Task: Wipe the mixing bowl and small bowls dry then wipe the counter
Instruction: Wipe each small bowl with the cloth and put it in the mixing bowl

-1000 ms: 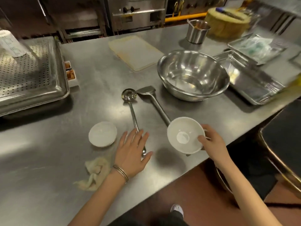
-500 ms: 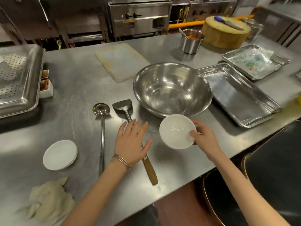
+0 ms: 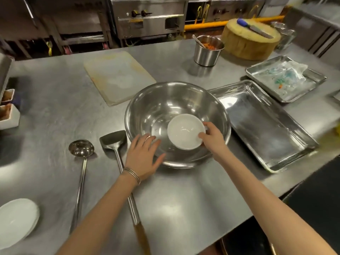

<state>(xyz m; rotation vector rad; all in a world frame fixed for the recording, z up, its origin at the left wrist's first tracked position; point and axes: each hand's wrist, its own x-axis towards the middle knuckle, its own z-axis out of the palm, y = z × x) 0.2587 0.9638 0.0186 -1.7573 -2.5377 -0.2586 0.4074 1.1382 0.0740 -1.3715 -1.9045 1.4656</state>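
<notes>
The mixing bowl (image 3: 165,100) stands upright on the steel counter (image 3: 55,115), under both hands, with the small white bowl (image 3: 184,131) held inside its mouth; whether the small bowl touches the steel beneath it I cannot tell. Far to the left of the left hand, at the near edge of the counter, lies a white dish (image 3: 16,221), and farther back at the left border two little square sauce dishes (image 3: 8,115) stand side by side. Nearer the left hand a ladle (image 3: 81,150) lies with its cup away from the person. Just left of the hand lies a spatula (image 3: 114,140), its long handle passing beneath the forearm. Beyond the hand a pale cutting board (image 3: 117,76) lies flat. The left hand (image 3: 143,159) is released, fingers straight and spread over the near left rim of the mixing bowl, gripping nothing. The right hand (image 3: 213,138) pinches the right rim of the small white bowl, thumb on the rim and fingers curled below it. Well beyond this hand stands a steel cup (image 3: 207,52) holding orange bits. Just to its right lies a deep steel tray (image 3: 261,126), close beside the mixing bowl. Farther right sits a shallow tray (image 3: 285,78) with crumpled film in it, and behind that a round chopping block (image 3: 246,43) with a knife (image 3: 255,29) on top.
</notes>
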